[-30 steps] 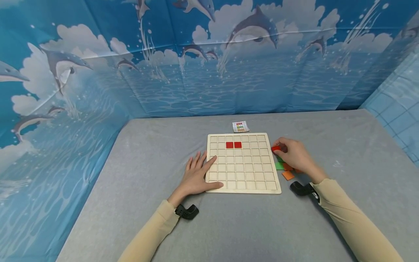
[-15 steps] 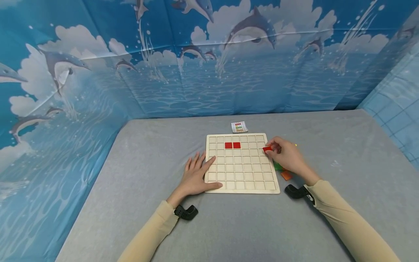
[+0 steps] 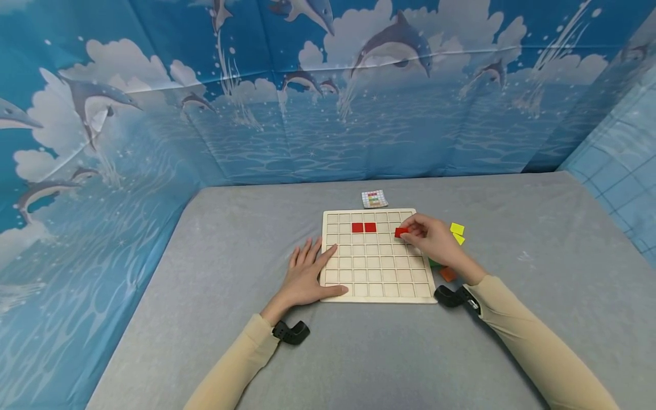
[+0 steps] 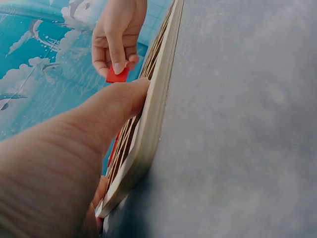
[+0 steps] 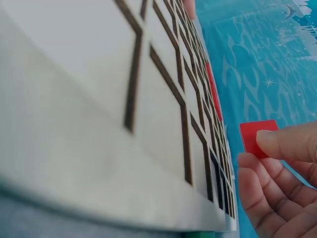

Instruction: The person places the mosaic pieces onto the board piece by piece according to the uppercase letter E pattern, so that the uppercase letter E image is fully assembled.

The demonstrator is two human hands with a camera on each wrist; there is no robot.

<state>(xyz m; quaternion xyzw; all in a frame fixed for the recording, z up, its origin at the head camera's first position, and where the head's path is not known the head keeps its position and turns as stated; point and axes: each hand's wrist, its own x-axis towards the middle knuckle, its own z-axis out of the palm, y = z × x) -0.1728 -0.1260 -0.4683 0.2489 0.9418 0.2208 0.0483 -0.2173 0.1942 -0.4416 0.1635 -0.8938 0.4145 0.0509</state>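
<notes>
A pale wooden grid board lies on the grey table, with two red square tiles side by side in its second row from the far edge. My left hand rests on the board's left edge, fingers spread and thumb over the near left corner. Over the right part of the board, my right hand pinches another red tile between thumb and fingers. The right wrist view shows that red tile with the thumb across its face. In the left wrist view, the held tile appears beyond my left thumb.
Yellow tiles lie right of the board. An orange tile and a partly hidden green tile are nearer, by its right edge. A small card printed with a coloured grid lies behind the board. A dolphin-print curtain hangs behind the table.
My right hand has carried the red tile leftward from the loose tiles to above the board, uncovering the yellow tiles. My left hand has stayed on the board's edge.
</notes>
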